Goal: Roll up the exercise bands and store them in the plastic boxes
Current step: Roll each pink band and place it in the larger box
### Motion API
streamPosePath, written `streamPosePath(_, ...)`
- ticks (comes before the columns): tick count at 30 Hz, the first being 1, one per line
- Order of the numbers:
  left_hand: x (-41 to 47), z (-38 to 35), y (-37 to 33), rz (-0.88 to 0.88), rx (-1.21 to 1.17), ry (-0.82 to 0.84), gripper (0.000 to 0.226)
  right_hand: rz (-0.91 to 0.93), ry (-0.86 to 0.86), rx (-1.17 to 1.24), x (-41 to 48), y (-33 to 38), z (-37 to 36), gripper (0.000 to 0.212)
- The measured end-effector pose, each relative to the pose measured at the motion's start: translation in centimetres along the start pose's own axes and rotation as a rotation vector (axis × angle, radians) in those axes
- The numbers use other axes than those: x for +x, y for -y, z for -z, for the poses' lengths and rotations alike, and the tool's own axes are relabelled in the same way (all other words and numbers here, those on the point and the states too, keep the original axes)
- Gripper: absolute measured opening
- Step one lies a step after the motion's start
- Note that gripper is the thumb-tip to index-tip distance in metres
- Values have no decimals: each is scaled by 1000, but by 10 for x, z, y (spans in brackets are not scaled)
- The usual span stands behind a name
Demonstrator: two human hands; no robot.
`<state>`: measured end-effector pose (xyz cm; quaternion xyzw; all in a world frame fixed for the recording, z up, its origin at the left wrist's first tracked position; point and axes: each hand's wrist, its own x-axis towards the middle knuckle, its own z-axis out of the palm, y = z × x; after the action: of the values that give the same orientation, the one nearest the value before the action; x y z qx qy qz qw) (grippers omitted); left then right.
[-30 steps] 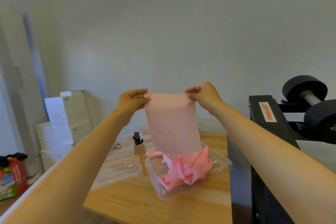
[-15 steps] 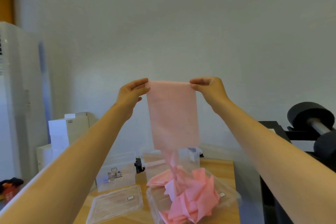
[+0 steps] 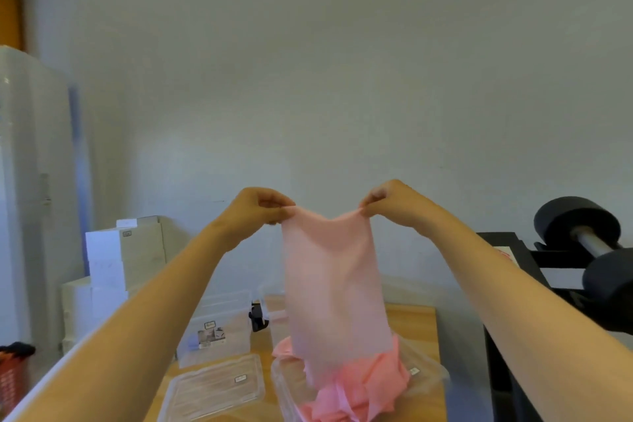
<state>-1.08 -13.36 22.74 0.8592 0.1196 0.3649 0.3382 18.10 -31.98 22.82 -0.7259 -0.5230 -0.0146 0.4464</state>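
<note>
A wide pink exercise band [image 3: 334, 288] hangs in the air in front of me. My left hand [image 3: 258, 207] pinches its top left corner and my right hand [image 3: 390, 200] pinches its top right corner. The top edge sags between them. The band's lower part falls into a crumpled pink heap [image 3: 363, 387] lying in an open clear plastic box [image 3: 284, 384] on the wooden table [image 3: 418, 319]. The box's clear lid [image 3: 212, 387] lies flat to its left.
Behind the lid stand more clear plastic boxes [image 3: 219, 325], one with a label. White cardboard boxes [image 3: 126, 257] are stacked at the left by a white appliance [image 3: 30, 181]. A black rack [image 3: 513, 250] with a dumbbell [image 3: 589, 247] stands to the right of the table.
Both hands stayed raised in front of me, pinching the band's corners. The top edge, taut before, now sags in the middle, and more of the band hangs spread flat.
</note>
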Motion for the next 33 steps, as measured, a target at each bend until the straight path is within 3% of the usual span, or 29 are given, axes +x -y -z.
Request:
streamPosePath(2, 4, -4, 25, 68, 72, 150, 6, -60, 166, 30, 7, -21, -10, 15)
streamPosePath(4, 12, -8, 53, 135, 117, 191, 5, -112, 236, 66, 20, -48, -26, 14)
streamPosePath(7, 29, -17, 96, 191, 54, 171, 6, -113, 139, 219, 45, -84, -54, 10)
streamPosePath(10, 49, -27, 126, 180, -96, 118, 10, -96, 37, 370, 68, -105, -74, 10)
streamPosePath(13, 67, -28, 139, 217, -265, 166, 14, -114, 160, 504, 84, -109, -81, 12)
streamPosePath(16, 80, -19, 144, 215, -471, 264, 38, -107, 246, 784, 93, -110, -74, 16)
streamPosePath(18, 88, -13, 145, 190, -519, 312, 49, -64, 272, 741, 98, -109, -68, 14)
streamPosePath(21, 94, -9, 146, 173, -513, 329, 48, -29, 264, 556, 106, -105, -65, 12)
streamPosePath(24, 95, -3, 145, 180, -489, 331, 49, -29, 263, 531, 113, -100, -63, 11)
streamPosePath(29, 93, 7, 139, 210, -464, 345, 23, -12, 258, 553, 119, -95, -61, 9)
streamPosePath(33, 104, 4, 142, 176, -211, 227, 10, 41, 125, 404, 127, -98, -69, 10)
